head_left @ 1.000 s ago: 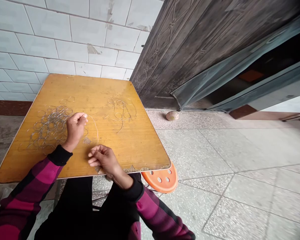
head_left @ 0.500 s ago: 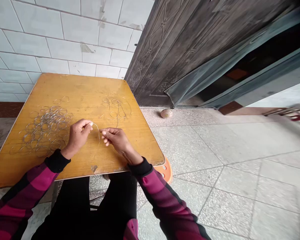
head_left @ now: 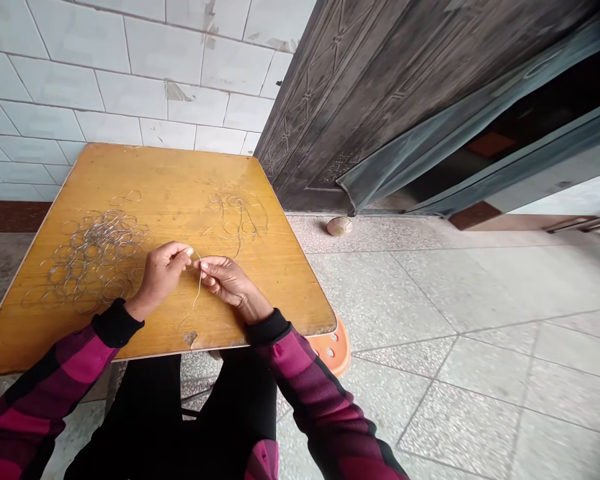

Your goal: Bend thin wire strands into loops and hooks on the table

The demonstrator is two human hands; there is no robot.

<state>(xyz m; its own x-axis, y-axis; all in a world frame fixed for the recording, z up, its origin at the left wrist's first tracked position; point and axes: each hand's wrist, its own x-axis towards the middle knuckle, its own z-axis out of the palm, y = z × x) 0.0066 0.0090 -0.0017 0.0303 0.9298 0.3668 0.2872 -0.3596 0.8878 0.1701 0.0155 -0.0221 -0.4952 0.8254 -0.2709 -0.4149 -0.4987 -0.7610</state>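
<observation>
Above the near half of the wooden table, my left hand pinches a thin, pale wire. My right hand has its thumb and forefinger closed on the same wire, very near the left fingertips. One end of the wire dangles below the fingers toward the table's front edge. To the left lies a tangled heap of looped wires. A smaller group of bent wires rests on the tabletop beyond my right hand.
An orange stool shows under the table's right corner. White wall tiles border the far side, and a dark carved door stands to the right. A roundish object lies on the tiled floor by the doorway.
My right hand has moved left to meet the left fingertips and now grips the wire there. A gap lay between the hands before. The view has shifted slightly.
</observation>
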